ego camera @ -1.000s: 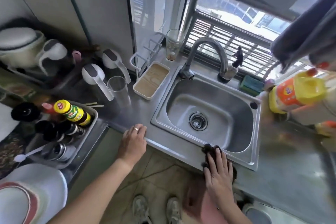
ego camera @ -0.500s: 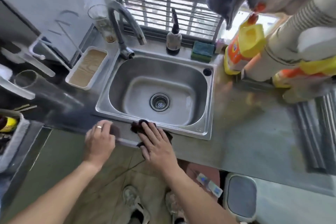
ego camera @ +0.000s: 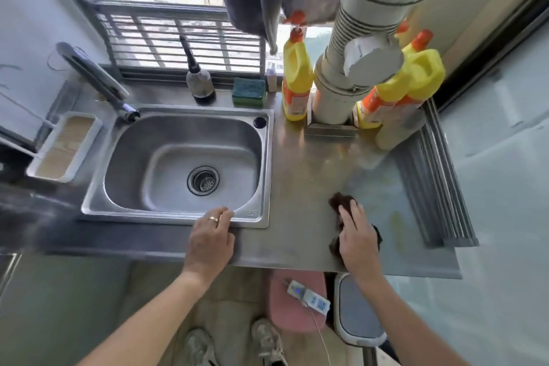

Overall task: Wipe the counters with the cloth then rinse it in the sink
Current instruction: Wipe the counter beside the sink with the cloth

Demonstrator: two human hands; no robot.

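Currently right hand [ego camera: 358, 239] presses flat, fingers straight, on the cloth [ego camera: 341, 202] right of the sink [ego camera: 261, 218]; left hand [ego camera: 209, 239] rests relaxed on its near rim.

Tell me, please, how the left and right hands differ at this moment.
The left hand rests bare on the sink front rim; the right hand presses the dark cloth flat on the counter. The left wears a ring; none shows on the right. Both lie palm down.

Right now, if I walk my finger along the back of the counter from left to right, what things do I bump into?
Faucet → dark soap dispenser → green sponge → yellow detergent bottle → white drain pipe → more yellow detergent bottles.
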